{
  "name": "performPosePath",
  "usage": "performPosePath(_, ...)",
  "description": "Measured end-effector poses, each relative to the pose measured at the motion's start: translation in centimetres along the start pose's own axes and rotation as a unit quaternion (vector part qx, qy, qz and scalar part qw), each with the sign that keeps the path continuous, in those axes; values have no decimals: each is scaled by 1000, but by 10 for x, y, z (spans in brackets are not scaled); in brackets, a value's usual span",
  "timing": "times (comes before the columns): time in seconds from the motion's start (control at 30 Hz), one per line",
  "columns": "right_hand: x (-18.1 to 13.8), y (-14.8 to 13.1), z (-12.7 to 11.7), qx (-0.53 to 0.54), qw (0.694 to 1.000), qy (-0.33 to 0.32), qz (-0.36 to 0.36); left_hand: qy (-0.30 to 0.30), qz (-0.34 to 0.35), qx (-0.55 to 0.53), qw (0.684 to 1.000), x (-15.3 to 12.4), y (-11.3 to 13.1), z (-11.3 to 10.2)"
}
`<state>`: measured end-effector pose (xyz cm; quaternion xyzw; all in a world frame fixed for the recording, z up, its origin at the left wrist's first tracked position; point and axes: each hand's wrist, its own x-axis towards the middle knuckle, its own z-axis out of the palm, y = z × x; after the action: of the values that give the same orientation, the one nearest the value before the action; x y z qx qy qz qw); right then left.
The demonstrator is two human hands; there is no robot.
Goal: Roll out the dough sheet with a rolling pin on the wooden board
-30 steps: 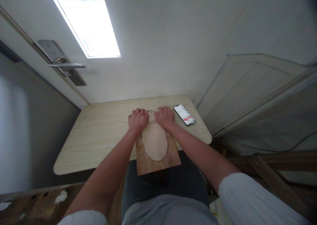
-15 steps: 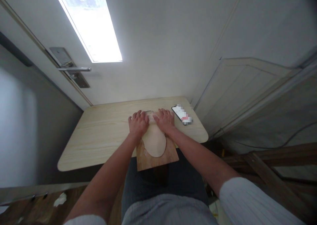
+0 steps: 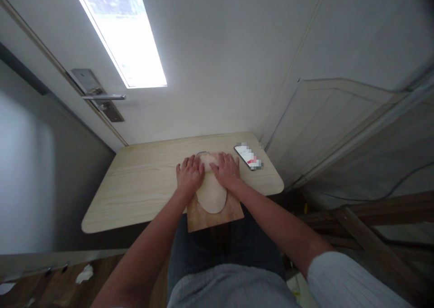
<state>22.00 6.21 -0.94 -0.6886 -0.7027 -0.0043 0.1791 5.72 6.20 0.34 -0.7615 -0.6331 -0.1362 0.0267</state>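
Note:
An oval of flat, pale dough point(image 3: 213, 197) lies on a wooden cutting board point(image 3: 196, 221), which juts over the table's near edge. My left hand point(image 3: 190, 173) rests palm down at the left of the dough's far part, fingers stretched forward. On the right side, my right hand point(image 3: 227, 168) lies in the same way, fingers forward and thumb turned inward. A lighter band of the dough shows between my thumbs; whether anything lies under my palms is hidden. Beyond my fingertips, a thin metal loop point(image 3: 204, 153) shows at the board's far end.
The board sits on a pale wood-grain table point(image 3: 135, 186) against a white door with a metal handle point(image 3: 105, 97). A phone point(image 3: 247, 156) lies right of my right hand. Wooden beams point(image 3: 373, 208) stand at the right, and a crumpled white scrap point(image 3: 84, 274) is at lower left.
Both hands have come slightly back toward my body over the dough. More of the metal loop and of the dough's far part shows now. The view has shifted a little.

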Motion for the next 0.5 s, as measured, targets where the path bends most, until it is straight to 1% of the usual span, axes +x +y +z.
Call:
performPosePath(0.27, -19, 0, 0, 5, 1000, -5, 3, 10, 12, -9, 1000, -17, -1, 5)
performPosePath(0.5, -40, 4, -3, 6, 1000, -16, -9, 12, 19, -27, 999, -34, -2, 3)
